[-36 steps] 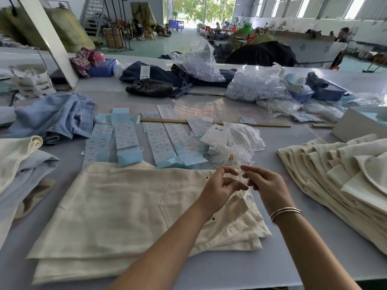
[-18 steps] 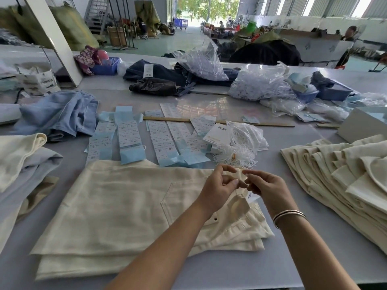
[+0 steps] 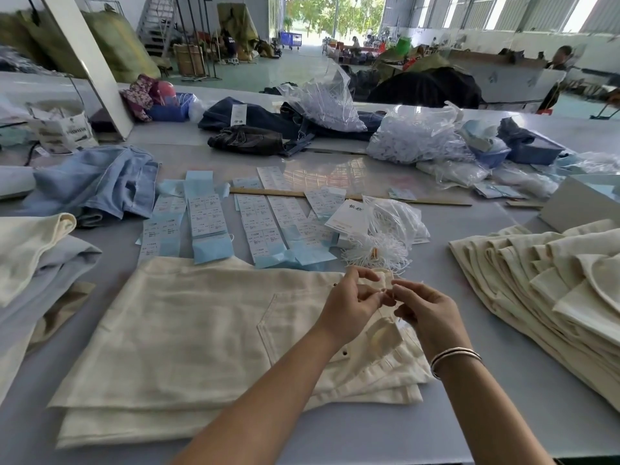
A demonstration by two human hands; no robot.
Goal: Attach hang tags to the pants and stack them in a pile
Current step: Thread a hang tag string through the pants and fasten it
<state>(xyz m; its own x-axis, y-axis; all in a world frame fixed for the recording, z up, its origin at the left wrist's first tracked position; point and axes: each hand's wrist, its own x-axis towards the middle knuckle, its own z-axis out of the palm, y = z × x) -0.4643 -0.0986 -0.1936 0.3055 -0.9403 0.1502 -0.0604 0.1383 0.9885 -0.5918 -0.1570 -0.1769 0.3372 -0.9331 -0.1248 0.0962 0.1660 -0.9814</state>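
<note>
Both hands meet at the waistband corner of the folded cream pants [image 3: 208, 333] lying flat on the grey table [image 3: 503, 397]. The left hand [image 3: 352, 303] has its fingers curled, thumb and forefinger pinched on a lifted bit of waistband fabric, perhaps a belt loop; the right hand [image 3: 426, 313] faces it, fingertips pinched close on something thin and pale – most likely a tag string, though it is too small to tell for sure. The two sets of fingertips are almost touching. No card is visible at the pinch, so whether a hang tag is already threaded cannot be told.

Just beyond the hands lies a loose bundle of white strings [image 3: 375, 253] beside an open plastic bag, with a white hang tag card [image 3: 347, 218] leaning against it. Further out, rows of blue and white label strips [image 3: 208, 219] lie spread across the table.

As a judgement, this pair is mid-attachment: the string is being worked through the waistband, and stacking is not yet done. To the right a fanned heap of cream pants [image 3: 536, 273] sits well apart; to the left a smaller stack of cream and pale blue garments [image 3: 30, 256] rests at the table edge. Which heap is finished work and which is waiting cannot be read here – no tags show on either – so much of the job may remain
</note>
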